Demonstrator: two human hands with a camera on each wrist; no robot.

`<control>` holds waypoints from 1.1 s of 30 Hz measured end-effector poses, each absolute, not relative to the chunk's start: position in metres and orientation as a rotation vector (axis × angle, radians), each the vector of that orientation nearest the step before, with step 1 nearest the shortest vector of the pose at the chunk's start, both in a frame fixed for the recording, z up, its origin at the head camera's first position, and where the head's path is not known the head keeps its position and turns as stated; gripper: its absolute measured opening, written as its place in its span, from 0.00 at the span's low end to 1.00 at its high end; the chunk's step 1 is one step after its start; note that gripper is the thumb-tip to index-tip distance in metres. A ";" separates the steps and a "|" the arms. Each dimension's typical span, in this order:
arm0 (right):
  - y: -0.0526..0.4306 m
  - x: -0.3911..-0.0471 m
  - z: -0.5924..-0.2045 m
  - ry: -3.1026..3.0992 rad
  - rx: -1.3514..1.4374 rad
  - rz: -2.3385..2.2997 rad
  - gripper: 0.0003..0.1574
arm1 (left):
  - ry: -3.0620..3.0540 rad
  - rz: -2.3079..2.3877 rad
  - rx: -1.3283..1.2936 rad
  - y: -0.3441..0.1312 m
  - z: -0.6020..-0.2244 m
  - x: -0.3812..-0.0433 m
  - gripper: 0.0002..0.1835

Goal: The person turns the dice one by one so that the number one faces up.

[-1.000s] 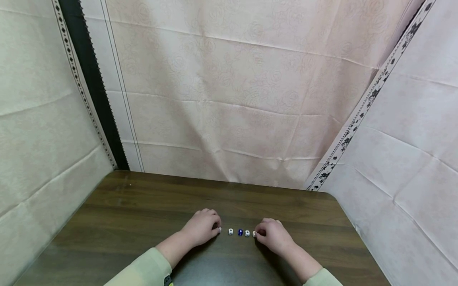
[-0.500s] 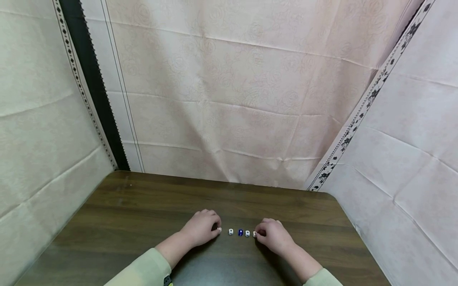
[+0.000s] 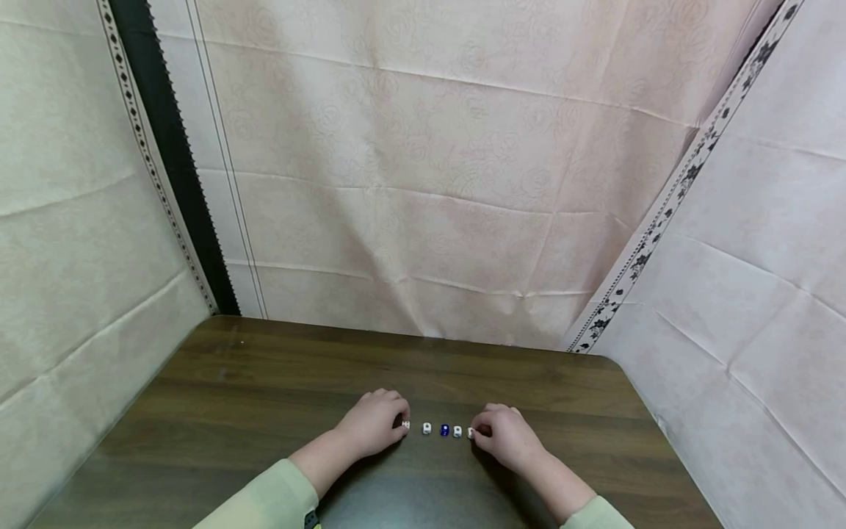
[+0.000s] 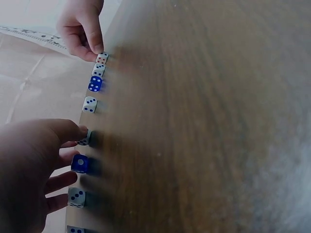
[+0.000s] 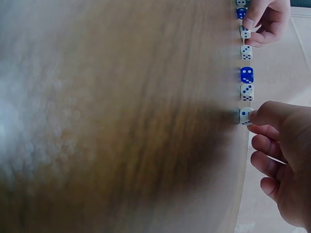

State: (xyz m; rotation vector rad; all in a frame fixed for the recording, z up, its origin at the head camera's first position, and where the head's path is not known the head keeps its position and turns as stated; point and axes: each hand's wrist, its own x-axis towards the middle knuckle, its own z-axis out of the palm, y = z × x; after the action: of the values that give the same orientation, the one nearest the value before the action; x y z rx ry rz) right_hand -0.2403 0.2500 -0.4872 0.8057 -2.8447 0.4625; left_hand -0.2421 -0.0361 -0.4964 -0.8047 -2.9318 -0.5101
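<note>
Barely shifted since earlier, the left hand (image 3: 371, 423) pinches a white die (image 4: 85, 139), the right hand (image 3: 507, 437) another white die (image 5: 244, 116) (a blue die (image 3: 444, 430) sits between them).

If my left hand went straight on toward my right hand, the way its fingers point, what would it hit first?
Probably the loose white die next in the row, before the blue die beyond it. Your left hand pinches another white die, which would likely make the contact; exact depth is uncertain.
</note>
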 end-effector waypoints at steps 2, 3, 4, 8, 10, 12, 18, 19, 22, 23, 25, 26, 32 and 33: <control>0.250 -0.240 -0.487 -2.843 0.805 0.465 0.04 | -2.937 -0.511 -0.797 -0.036 -0.496 -0.242 0.05; 0.250 -0.240 -0.487 -2.844 0.804 0.467 0.04 | -2.940 -0.509 -0.792 -0.036 -0.497 -0.243 0.05; 0.250 -0.240 -0.487 -2.845 0.804 0.470 0.04 | -2.943 -0.506 -0.786 -0.035 -0.497 -0.243 0.05; 0.249 -0.240 -0.487 -2.853 0.806 0.480 0.04 | -2.949 -0.496 -0.763 -0.035 -0.498 -0.245 0.05; 0.249 -0.240 -0.487 -2.853 0.806 0.483 0.04 | -2.947 -0.491 -0.758 -0.035 -0.498 -0.245 0.06; 0.249 -0.239 -0.487 -2.850 0.806 0.480 0.04 | -2.939 -0.483 -0.764 -0.035 -0.498 -0.245 0.06; 0.250 -0.240 -0.488 -2.840 0.801 0.470 0.04 | -2.922 -0.458 -0.768 -0.036 -0.497 -0.244 0.07; 0.250 -0.239 -0.488 -2.839 0.801 0.468 0.04 | -2.921 -0.459 -0.767 -0.036 -0.496 -0.244 0.07; 0.250 -0.239 -0.487 -2.840 0.800 0.464 0.04 | -2.917 -0.468 -0.763 -0.037 -0.496 -0.243 0.07; 0.249 -0.239 -0.487 -2.842 0.800 0.466 0.04 | -2.917 -0.473 -0.762 -0.037 -0.495 -0.243 0.07; 0.249 -0.239 -0.487 -2.845 0.803 0.475 0.04 | -2.916 -0.485 -0.760 -0.037 -0.495 -0.243 0.07; 0.249 -0.239 -0.487 -2.846 0.804 0.479 0.04 | -2.916 -0.495 -0.760 -0.037 -0.496 -0.244 0.06; 0.250 -0.239 -0.488 -2.841 0.809 0.473 0.04 | -2.914 -0.545 -0.795 -0.040 -0.499 -0.246 0.04; 0.250 -0.239 -0.488 -2.840 0.810 0.470 0.04 | -2.914 -0.546 -0.803 -0.040 -0.499 -0.246 0.04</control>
State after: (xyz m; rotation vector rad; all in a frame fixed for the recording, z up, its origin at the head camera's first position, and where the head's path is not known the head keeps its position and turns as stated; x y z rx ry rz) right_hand -0.2392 0.2498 -0.4879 0.8102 -2.8395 0.4697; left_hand -0.2461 -0.0401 -0.4993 -0.8034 -2.9136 -0.5463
